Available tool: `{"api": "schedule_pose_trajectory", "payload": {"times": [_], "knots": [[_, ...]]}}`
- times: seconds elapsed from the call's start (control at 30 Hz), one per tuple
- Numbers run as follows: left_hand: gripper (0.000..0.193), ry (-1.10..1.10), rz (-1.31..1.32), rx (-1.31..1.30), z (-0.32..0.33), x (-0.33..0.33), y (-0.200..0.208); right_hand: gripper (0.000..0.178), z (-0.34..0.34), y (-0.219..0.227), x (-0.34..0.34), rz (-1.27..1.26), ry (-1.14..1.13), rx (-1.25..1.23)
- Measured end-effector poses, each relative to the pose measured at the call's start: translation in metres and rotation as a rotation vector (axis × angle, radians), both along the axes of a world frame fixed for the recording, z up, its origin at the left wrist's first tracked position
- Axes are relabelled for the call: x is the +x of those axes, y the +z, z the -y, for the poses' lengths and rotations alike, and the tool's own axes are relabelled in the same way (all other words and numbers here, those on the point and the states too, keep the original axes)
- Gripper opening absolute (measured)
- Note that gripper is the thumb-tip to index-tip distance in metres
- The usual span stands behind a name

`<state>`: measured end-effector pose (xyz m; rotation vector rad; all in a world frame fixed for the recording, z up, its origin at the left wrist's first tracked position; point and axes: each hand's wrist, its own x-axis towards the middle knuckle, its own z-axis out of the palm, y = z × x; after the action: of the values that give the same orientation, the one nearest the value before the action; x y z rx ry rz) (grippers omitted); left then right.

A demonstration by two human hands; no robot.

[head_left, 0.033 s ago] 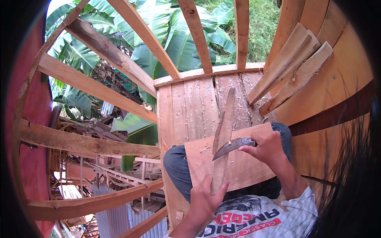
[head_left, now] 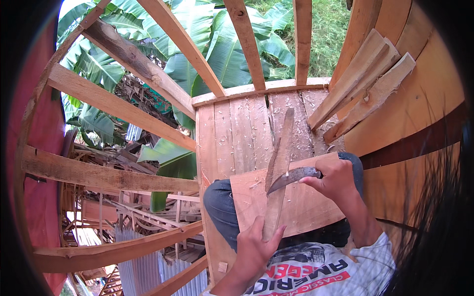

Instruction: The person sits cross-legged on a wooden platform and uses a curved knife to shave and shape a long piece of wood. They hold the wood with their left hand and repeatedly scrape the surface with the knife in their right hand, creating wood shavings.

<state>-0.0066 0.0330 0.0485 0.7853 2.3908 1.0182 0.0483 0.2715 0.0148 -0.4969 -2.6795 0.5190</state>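
Observation:
My left hand (head_left: 256, 242) is closed round the near end of a long, thin wooden strip (head_left: 283, 148), which points away from me and has a rough, jagged left edge. A curved knife (head_left: 295, 176) with a dark, worn blade is gripped in my right hand (head_left: 336, 178). Its blade lies across the strip about midway, the tip at the strip's left edge. Under both, a flat wooden board (head_left: 313, 204) rests over my lap. My right fingers hide most of the knife's handle.
Curled shavings (head_left: 252, 130) litter the plank floor (head_left: 222, 133). Rough wooden slabs (head_left: 360, 81) lean on the plank wall (head_left: 419, 98) at right. Spaced wooden rails (head_left: 118, 172) close off the left and far sides, with banana leaves (head_left: 222, 54) and corrugated sheets (head_left: 133, 269) beyond.
The knife and my right hand have shifted slightly away from me and to the right. My left hand and the strip stay nearly in place.

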Motion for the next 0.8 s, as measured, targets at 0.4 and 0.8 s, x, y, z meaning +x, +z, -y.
{"api": "schedule_pose_trajectory", "payload": {"times": [0.4, 0.8], "knots": [[0.032, 0.050, 0.059, 0.062, 0.001, -0.005, 0.000, 0.053, 0.021, 0.012, 0.011, 0.039, 0.145, -0.103], [0.033, 0.031, -0.016, 0.029, 0.001, -0.002, -0.003, 0.054, -0.008, -0.008, -0.009, -0.044, -0.011, 0.044]]}}
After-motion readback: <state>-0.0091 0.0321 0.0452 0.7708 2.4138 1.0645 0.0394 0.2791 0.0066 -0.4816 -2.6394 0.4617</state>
